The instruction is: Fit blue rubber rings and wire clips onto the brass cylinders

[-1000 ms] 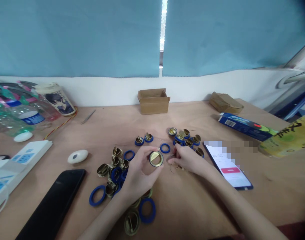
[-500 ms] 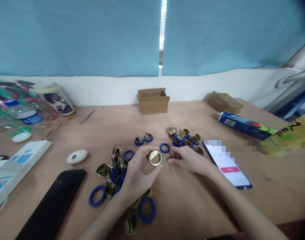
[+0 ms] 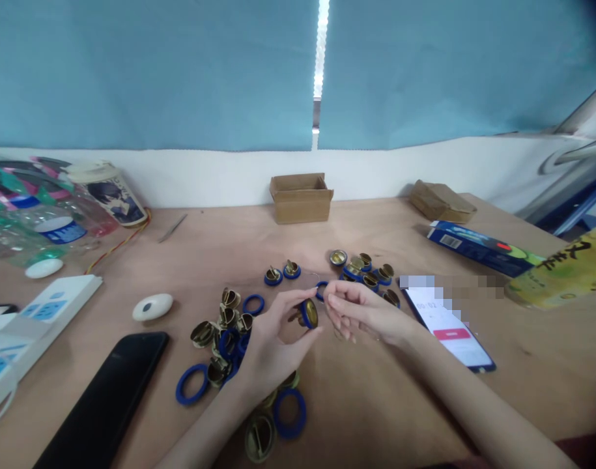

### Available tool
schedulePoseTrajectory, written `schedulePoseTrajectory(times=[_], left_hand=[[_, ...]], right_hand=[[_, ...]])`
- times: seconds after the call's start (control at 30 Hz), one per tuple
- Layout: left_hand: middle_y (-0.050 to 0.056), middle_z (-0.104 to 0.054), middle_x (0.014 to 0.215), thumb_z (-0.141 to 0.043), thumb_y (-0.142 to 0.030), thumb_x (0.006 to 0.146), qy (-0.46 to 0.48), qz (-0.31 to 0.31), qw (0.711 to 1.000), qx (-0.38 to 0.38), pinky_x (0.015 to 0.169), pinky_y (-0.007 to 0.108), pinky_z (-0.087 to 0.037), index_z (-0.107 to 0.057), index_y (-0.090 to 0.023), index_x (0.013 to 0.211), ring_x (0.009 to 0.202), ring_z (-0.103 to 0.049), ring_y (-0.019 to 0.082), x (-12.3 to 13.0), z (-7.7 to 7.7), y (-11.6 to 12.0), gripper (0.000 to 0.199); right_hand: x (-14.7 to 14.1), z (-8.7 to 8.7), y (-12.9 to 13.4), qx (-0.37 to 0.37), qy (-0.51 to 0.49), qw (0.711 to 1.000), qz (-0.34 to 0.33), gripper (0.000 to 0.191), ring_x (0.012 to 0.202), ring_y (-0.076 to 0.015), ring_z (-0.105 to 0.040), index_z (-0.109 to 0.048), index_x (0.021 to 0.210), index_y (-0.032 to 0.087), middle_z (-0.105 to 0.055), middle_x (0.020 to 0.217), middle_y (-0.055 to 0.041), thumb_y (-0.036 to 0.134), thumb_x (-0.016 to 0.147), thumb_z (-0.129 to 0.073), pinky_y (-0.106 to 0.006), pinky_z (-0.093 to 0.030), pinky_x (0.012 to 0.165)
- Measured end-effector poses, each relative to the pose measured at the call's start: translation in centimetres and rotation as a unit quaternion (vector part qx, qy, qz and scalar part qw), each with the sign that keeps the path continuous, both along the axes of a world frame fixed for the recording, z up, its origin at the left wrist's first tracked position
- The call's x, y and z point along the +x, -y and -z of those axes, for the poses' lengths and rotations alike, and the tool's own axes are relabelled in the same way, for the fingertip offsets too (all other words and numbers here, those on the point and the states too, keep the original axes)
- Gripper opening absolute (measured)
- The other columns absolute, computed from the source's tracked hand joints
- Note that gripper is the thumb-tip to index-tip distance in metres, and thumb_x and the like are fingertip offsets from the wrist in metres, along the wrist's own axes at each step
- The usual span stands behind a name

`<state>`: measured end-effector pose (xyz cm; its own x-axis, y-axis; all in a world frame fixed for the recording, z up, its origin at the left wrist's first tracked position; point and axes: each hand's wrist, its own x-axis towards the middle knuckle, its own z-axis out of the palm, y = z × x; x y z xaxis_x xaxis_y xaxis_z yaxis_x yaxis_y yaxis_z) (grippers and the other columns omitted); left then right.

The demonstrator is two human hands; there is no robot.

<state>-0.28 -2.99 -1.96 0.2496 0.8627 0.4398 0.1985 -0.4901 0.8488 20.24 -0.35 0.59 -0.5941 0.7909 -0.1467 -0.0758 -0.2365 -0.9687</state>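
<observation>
My left hand (image 3: pixel 273 348) grips a round brass fitting (image 3: pixel 311 314) between thumb and fingers. A blue ring sits around the fitting, which is turned on edge, its flat tab pointing left. Just to the right is my right hand (image 3: pixel 363 312), fingertips drawn together; whether anything small is between them is hidden. Behind its fingers lies a loose blue ring (image 3: pixel 320 291), partly covered. Left of and below my left hand are loose brass fittings (image 3: pixel 203 333) and several blue rings (image 3: pixel 191 384). Brass fittings with blue rings on them (image 3: pixel 368 280) form a group behind my right hand.
A lit phone (image 3: pixel 456 332) lies right, a dark phone (image 3: pixel 105 397) left. Beyond are an open cardboard box (image 3: pixel 301 207), a brown package (image 3: pixel 439 202), a blue box (image 3: pixel 478 247) and a yellow bottle (image 3: pixel 561 270). Tweezers (image 3: pixel 172 228), a power strip (image 3: pixel 48 319) and bottles stand left.
The brass fitting in my left hand has tilted from facing me to edge-on. My right hand has turned and moved slightly left, closer to it.
</observation>
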Motion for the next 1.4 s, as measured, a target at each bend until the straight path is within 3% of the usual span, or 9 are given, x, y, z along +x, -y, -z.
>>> schedulePoseTrajectory(times=[0.2,0.4,0.6,0.73,0.83,0.97,1.13,1.4], left_hand=[[0.007,-0.068,0.128,-0.072,-0.011,0.079,-0.021,0.003,1.000,0.018,0.102,0.037,-0.055,-0.055,-0.025,0.121,0.117,-0.067,0.022,0.0,-0.3,0.1,0.048],[0.007,-0.069,0.126,-0.075,-0.011,0.078,-0.057,-0.024,0.996,0.059,0.100,0.038,-0.055,-0.057,-0.024,0.120,0.114,-0.068,0.023,-0.1,-0.1,0.0,0.048],[0.009,-0.067,0.128,-0.073,-0.011,0.081,-0.056,-0.026,0.994,0.088,0.101,0.038,-0.054,-0.057,-0.023,0.119,0.117,-0.066,0.023,0.0,0.1,0.1,0.043],[0.010,-0.068,0.123,-0.069,-0.007,0.084,-0.075,-0.019,0.986,0.149,0.100,0.037,-0.053,-0.058,-0.021,0.118,0.117,-0.064,0.022,-0.1,0.3,0.0,0.039],[0.011,-0.066,0.122,-0.066,-0.002,0.085,-0.085,-0.023,0.976,0.201,0.101,0.035,-0.053,-0.056,-0.018,0.121,0.118,-0.062,0.020,-0.3,0.2,-0.2,0.041],[0.015,-0.060,0.130,-0.063,-0.001,0.086,-0.114,-0.050,0.967,0.223,0.106,0.035,-0.050,-0.051,-0.015,0.129,0.124,-0.058,0.021,-0.5,0.0,-0.4,0.047],[0.013,-0.061,0.130,-0.061,-0.004,0.088,-0.149,-0.047,0.968,0.198,0.105,0.036,-0.051,-0.045,-0.016,0.139,0.122,-0.059,0.022,-0.4,0.4,-0.3,0.055],[0.013,-0.059,0.123,-0.055,0.004,0.084,-0.121,-0.038,0.975,0.185,0.104,0.036,-0.051,-0.046,-0.016,0.130,0.120,-0.057,0.021,-0.3,0.5,-0.3,0.050]], right_hand=[[-0.7,1.0,-0.1,-0.030,-0.049,0.998,-0.024,0.029,0.045,-0.0045,-0.049,-0.052,0.083,0.019,-0.054,0.064,0.0061,0.044,0.092,-0.064,-0.015,-0.037,0.041],[-1.2,0.9,0.0,0.020,0.004,1.000,-0.007,0.030,0.053,-0.0057,-0.050,-0.055,0.083,0.018,-0.059,0.069,0.0028,0.045,0.089,-0.067,-0.016,-0.041,0.049],[-1.2,0.7,0.2,0.050,0.005,0.999,-0.010,0.029,0.057,-0.0072,-0.047,-0.052,0.080,0.018,-0.055,0.072,0.0031,0.041,0.087,-0.069,-0.020,-0.039,0.053],[-1.5,0.7,0.4,0.106,0.030,0.994,0.001,0.026,0.056,-0.0081,-0.040,-0.049,0.078,0.019,-0.047,0.068,0.0057,0.036,0.089,-0.067,-0.022,-0.033,0.052],[-1.7,0.6,0.7,0.218,0.095,0.971,0.029,0.020,0.059,-0.0097,-0.037,-0.049,0.078,0.020,-0.041,0.067,0.0062,0.026,0.092,-0.061,-0.024,-0.030,0.055],[-2.0,0.3,1.1,0.344,0.190,0.917,0.060,0.019,0.058,-0.0098,-0.038,-0.048,0.077,0.020,-0.043,0.065,0.0061,0.021,0.093,-0.058,-0.024,-0.029,0.054],[-2.0,0.8,1.4,0.406,0.232,0.881,0.078,0.018,0.056,-0.0097,-0.042,-0.047,0.079,0.021,-0.045,0.064,0.0059,0.020,0.094,-0.058,-0.023,-0.030,0.054],[-2.8,1.4,2.1,0.515,0.263,0.810,0.096,0.018,0.069,-0.0145,-0.049,-0.042,0.080,0.021,-0.053,0.075,0.0010,0.017,0.095,-0.052,-0.026,-0.036,0.062]])
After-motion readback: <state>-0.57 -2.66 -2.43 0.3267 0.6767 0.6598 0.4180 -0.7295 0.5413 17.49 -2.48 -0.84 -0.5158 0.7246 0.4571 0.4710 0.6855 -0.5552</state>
